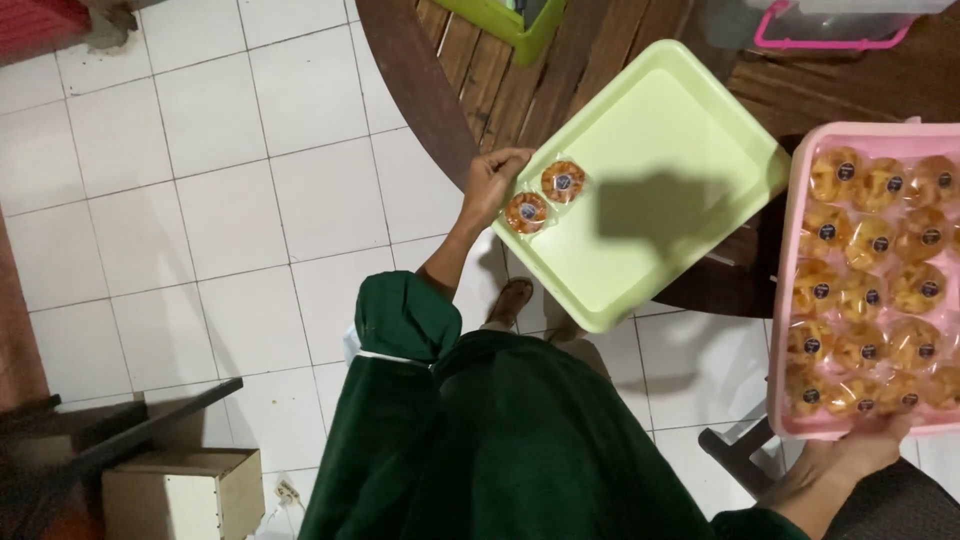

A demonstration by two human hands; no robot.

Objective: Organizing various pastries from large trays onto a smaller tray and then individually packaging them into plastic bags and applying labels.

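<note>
My left hand (490, 183) rests at the near-left corner of a light green tray (665, 130) that lies on a round wooden table (480, 70). Its fingers touch the tray rim beside two wrapped round pastries (545, 197) that sit in that corner. My right hand (855, 450) grips the near edge of a pink tray (790, 300) from below. The pink tray is packed with several wrapped round pastries (868, 275) in rows. A dark shadow falls across the middle of the green tray.
White tiled floor (200, 200) spreads to the left. A cardboard box (180, 490) and a dark bar sit at the lower left. A green bin (505, 22) and a pink-rimmed clear container (830, 25) stand on the table's far side. My green sleeve and garment (480, 430) fill the bottom centre.
</note>
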